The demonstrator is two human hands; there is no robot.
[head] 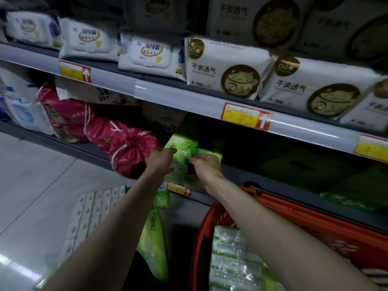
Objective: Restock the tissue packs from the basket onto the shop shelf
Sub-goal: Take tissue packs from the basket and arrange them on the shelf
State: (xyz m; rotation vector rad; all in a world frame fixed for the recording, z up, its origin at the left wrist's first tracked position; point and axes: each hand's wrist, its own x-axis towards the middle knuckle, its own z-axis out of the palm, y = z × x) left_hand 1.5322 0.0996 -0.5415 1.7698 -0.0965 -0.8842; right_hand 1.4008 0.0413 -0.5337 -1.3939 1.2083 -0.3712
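A green tissue pack (183,149) sits at the front of the dark middle shelf (241,168), on top of other green packs (178,175). My left hand (160,162) holds its left end, fingers reaching onto the wrapper. My right hand (206,166) grips its right end with curled fingers. At the lower right stands the red basket (212,215), with several clear-wrapped green tissue packs (231,259) inside.
Pink drawstring bags (130,152) lie on the same shelf, just left of my left hand. White wet-wipe packs (147,55) and cat-print packs (226,68) fill the shelf above. More green packs (155,238) and white rolls (92,211) sit below. Grey floor tiles (31,196) lie to the left.
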